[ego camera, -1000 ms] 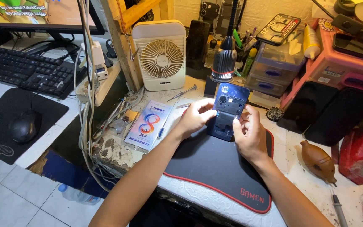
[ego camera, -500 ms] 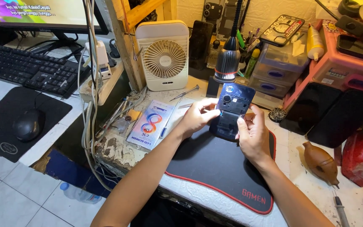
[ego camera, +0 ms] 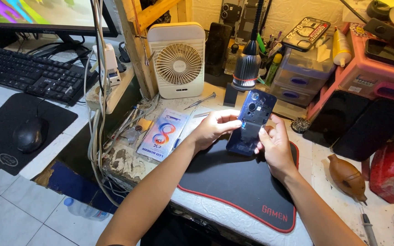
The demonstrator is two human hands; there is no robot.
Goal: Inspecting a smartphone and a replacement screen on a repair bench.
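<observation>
Both forearms reach in from the bottom edge, elbows low, wrists bent inward. Left hand (ego camera: pixel 213 130) grips the left edge of a dark blue glossy smartphone w/ round camera lenses (ego camera: pixel 251 123), thumb on its back, fingers curled behind. Right hand (ego camera: pixel 273 146) pinches the phone's lower right edge, fingers closed on it. Phone is tilted up, back facing the camera, held just above a black desk mat w/ red border (ego camera: pixel 233 182). A white box fan (ego camera: pixel 178 61) stands behind; a flat printed white box (ego camera: pixel 163 134) lies left of the mat.

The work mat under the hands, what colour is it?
The mat is black with a red border, shown in the head view, beneath the blue phone.
</observation>
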